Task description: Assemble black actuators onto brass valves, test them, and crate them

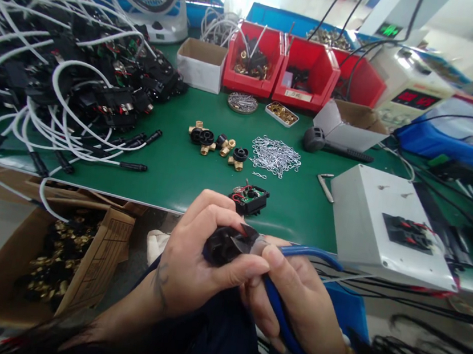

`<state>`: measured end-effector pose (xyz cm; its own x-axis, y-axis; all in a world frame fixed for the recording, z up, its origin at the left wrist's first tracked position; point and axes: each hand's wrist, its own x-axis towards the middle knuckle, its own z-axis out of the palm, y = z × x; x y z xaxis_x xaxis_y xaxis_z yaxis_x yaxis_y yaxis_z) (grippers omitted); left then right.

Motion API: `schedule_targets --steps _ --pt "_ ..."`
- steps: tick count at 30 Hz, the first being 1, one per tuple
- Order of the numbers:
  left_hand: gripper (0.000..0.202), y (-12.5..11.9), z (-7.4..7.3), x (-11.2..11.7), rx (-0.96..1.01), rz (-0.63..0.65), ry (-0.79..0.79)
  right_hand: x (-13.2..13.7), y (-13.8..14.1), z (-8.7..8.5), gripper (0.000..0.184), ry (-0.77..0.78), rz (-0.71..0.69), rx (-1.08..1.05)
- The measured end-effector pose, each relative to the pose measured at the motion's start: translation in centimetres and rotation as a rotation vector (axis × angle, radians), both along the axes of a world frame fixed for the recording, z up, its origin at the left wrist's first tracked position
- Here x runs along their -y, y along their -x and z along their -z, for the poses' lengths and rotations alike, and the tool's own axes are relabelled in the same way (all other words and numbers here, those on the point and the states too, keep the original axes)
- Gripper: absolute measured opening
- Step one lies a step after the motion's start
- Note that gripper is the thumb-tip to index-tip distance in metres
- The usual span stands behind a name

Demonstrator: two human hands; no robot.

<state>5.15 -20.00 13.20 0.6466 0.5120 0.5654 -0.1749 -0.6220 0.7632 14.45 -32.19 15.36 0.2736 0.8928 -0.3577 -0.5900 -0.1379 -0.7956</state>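
My left hand [197,247] is closed around a black plastic part [221,247], above the table's front edge. Blue-handled pliers [311,251] are gripped in my right hand [307,300], their jaws against the black part. Whether the jaws are closed on it is hard to see. Just beyond my left fingers lies a black housing with a green circuit board [255,197] and red wires. Farther back sit several brass fittings with black caps [239,157], beside a pile of wire clips [277,156].
Black units with white cables [113,93] crowd the left. A cardboard box of brass parts [99,263] stands below. Red bins [252,81] and a fan [164,24] are at the back. To the right are a grey metal box [355,226], a hex key [325,187] and a black-handled tool [314,139].
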Motion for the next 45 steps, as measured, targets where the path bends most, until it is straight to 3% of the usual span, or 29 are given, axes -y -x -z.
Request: schedule_targets --steps 6,14,18,20,22,24,26,30,34,38,42,44,45 --pt "0.029 -0.4 0.4 0.2 -0.006 -0.101 0.015 -1.2 1.3 0.6 0.05 -0.023 0.122 0.005" --pt "0.032 -0.3 0.6 -0.1 0.02 -0.13 -0.041 -0.9 0.4 0.3 0.044 -0.015 0.07 0.091" --pt "0.026 -0.3 0.4 0.0 0.009 -0.183 -0.098 -1.1 1.1 0.6 0.043 -0.045 0.176 0.118" --pt "0.03 -0.4 0.3 0.0 0.007 -0.188 -0.054 -1.2 1.2 0.6 0.043 -0.069 0.251 0.168" --pt "0.039 -0.5 0.4 0.0 -0.003 -0.136 0.093 -1.1 0.4 0.4 0.044 -0.064 0.329 0.273" --pt "0.044 -0.4 0.4 0.0 -0.016 -0.032 0.269 -0.6 -1.5 0.3 0.045 0.015 0.369 0.451" --pt "0.041 -0.2 0.5 0.0 -0.037 0.077 0.377 0.1 -4.2 0.6 0.045 0.176 0.307 0.711" --pt "0.039 -0.1 0.5 0.0 -0.065 0.152 0.391 1.5 -9.5 2.5 0.042 0.527 0.08 1.203" --pt "0.04 -0.3 0.7 0.1 -0.017 0.137 0.341 1.8 -11.9 3.8 0.044 0.776 -0.045 1.327" --pt "0.043 -0.5 0.7 0.2 0.018 0.138 0.359 1.5 -12.4 3.3 0.052 1.055 -0.098 1.346" --pt "0.047 -0.6 0.6 0.2 0.055 0.12 0.325 2.0 -12.2 2.9 0.043 1.111 -0.034 1.379" --pt "0.048 -0.6 0.5 0.3 0.072 0.111 0.308 2.3 -11.3 2.9 0.036 0.971 0.111 1.406" --pt "0.048 -0.7 0.5 0.3 0.084 0.109 0.305 2.4 -10.5 2.9 0.03 0.823 0.199 1.411"
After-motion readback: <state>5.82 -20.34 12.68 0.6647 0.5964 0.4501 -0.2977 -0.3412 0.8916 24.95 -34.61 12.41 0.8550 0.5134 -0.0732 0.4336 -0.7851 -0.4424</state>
